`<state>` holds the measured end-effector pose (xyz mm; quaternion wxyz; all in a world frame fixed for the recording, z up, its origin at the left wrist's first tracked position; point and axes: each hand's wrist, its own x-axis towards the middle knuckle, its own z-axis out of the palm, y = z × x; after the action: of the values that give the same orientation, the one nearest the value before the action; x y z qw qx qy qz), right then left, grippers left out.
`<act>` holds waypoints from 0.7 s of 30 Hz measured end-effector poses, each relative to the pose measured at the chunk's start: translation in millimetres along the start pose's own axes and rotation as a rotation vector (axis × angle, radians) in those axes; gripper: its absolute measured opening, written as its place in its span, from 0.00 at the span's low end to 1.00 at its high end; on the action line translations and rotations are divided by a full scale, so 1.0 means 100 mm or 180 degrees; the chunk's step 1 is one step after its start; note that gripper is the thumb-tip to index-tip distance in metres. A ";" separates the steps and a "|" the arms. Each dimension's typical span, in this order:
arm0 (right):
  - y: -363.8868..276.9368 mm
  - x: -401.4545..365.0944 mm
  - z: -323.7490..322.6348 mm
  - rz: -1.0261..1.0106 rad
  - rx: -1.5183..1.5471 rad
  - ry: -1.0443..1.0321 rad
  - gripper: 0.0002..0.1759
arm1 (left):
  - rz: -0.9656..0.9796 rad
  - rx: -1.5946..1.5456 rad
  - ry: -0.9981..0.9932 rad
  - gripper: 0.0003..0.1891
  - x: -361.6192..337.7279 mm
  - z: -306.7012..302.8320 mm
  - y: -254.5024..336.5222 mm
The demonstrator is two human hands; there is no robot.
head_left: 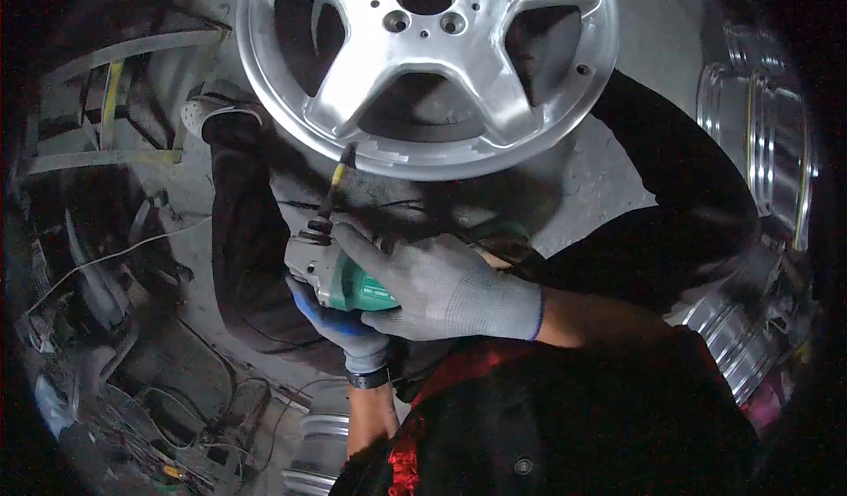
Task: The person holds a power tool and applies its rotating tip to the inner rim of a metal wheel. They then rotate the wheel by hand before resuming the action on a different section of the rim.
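Observation:
A silver five-spoke wheel rim fills the top centre, its lower edge facing me. Below it, a power tool with a green body and grey metal head is held in both gloved hands. From its head a thin shaft with a yellow band points up, its dark tip at the lower left lip of the wheel; contact is unclear. My right hand, in a grey glove, wraps over the tool's body. Beneath the tool's head, my left hand grips from below in a grey glove with a blue palm, partly hidden.
My legs in dark trousers spread on both sides, a shoe at the left. Other wheels stand at the right, with more at the bottom. A metal frame, cables and assorted equipment lie at the left.

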<state>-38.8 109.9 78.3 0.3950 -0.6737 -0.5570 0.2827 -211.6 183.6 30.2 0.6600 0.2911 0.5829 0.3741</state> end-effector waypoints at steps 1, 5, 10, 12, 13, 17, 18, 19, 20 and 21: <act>-0.04 0.00 -0.07 0.0209 0.0028 -0.0288 0.54 | -0.0356 -0.0488 -0.0390 0.32 -0.01 -0.01 0.04; -0.04 -0.22 -0.19 0.0230 -0.0116 -0.0217 0.54 | -0.0329 0.0020 -0.0413 0.31 -0.16 -0.11 -0.22; -0.08 -0.38 -0.22 0.0436 -0.0375 -0.0464 0.54 | -0.1044 -0.0780 -0.0529 0.31 -0.36 0.06 -0.21; -0.08 -0.33 -0.18 0.0365 -0.0516 -0.0375 0.54 | -0.0822 -0.0537 -0.0569 0.31 -0.29 0.05 -0.17; -0.11 -0.25 -0.18 0.0453 -0.0318 -0.0535 0.54 | -0.0815 -0.0525 -0.0566 0.31 -0.28 0.05 -0.14; -0.07 -0.04 0.02 0.0337 -0.0181 -0.0608 0.55 | -0.0268 -0.0171 -0.0758 0.30 -0.10 -0.01 0.08; -0.03 -0.03 0.06 0.0344 -0.0179 -0.0597 0.55 | -0.0826 -0.1045 -0.1074 0.30 -0.04 -0.03 0.12; 0.01 -0.01 0.09 0.0173 -0.0022 -0.0311 0.55 | -0.0666 -0.0838 -0.0687 0.31 -0.02 -0.01 0.11; 0.03 0.00 0.10 0.0002 0.0134 -0.0029 0.55 | -0.0670 -0.0833 -0.0692 0.31 -0.03 0.00 0.10; 0.02 -0.02 0.05 0.0005 0.0136 -0.0030 0.55 | -0.0415 -0.0550 -0.0643 0.31 -0.08 0.01 0.07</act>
<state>-42.5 108.8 73.9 0.4064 -0.6642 -0.5521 0.2980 -212.0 180.9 40.8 0.7608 0.2309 0.4968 0.3480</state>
